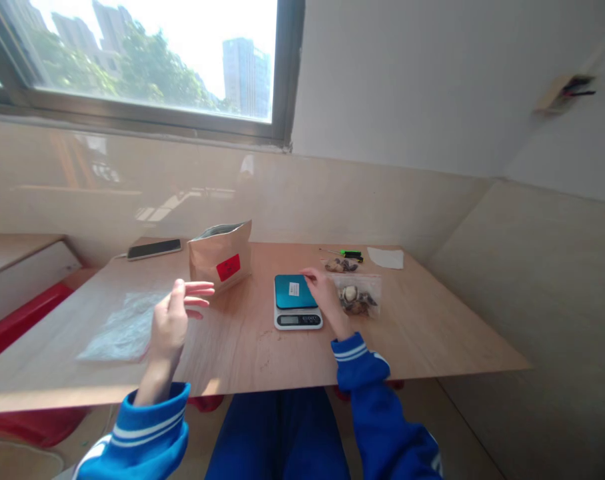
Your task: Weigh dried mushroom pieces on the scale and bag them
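Observation:
My left hand [175, 320] is raised over the table's left part with its fingers apart and nothing in it. It is near a brown paper bag [207, 263] with a red label, standing upright with its top open. My right hand [322, 293] is at the upper right corner of a kitchen scale [285, 298] with a blue-green top and a small white label. Its fingers are pressed together; whatever is between them is too small to make out. Just right of this hand lies a clear bag [360, 300] of dark and pale dried pieces.
Clear plastic bags [120, 330] lie flat at the left. A phone [154, 249] rests at the back left. Behind the scale are a smaller bag [340, 265], a green and black screwdriver [351, 254] and white paper [386, 258]. The wall borders the wooden table [432, 340].

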Available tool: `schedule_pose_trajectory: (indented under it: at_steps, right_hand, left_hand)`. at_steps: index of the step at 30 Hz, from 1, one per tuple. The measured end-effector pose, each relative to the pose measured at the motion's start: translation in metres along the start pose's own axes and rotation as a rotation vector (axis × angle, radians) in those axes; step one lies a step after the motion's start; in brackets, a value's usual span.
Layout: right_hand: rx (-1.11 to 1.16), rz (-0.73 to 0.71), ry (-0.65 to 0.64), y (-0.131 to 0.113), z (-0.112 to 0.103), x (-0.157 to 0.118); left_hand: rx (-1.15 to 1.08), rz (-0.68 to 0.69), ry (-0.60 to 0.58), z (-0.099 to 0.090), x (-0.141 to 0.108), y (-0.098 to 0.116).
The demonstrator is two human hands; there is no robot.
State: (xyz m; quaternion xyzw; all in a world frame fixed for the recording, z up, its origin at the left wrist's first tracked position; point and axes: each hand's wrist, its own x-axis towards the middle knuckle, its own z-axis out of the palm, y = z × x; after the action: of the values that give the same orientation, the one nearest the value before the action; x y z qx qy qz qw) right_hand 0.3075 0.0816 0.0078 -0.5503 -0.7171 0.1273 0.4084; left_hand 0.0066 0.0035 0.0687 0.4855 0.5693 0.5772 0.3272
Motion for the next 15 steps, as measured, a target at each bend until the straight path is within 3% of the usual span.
schedule_pose_trajectory:
  at_steps: [4,8,11,15]
  right_hand:
    - [0.023,-0.034,-0.084,-0.007,0.031,0.013]
    - [0.089,-0.038,0.019,-0.011,0.024,-0.001]
    - [0.217,-0.04,0.112,-0.029,0.007,0.0]
    - [0.347,-0.14,0.116,-0.079,-0.002,0.018]
  left_hand:
    - [0.16,0.223,0.111,0.001,0.018,0.012]
    - [0.308,0.418,0.303,0.002,0.065,0.03]
    - [0.282,0.375,0.207,0.006,0.106,0.04]
    - [0.192,0.247,-0.145,0.015,0.128,0.036]
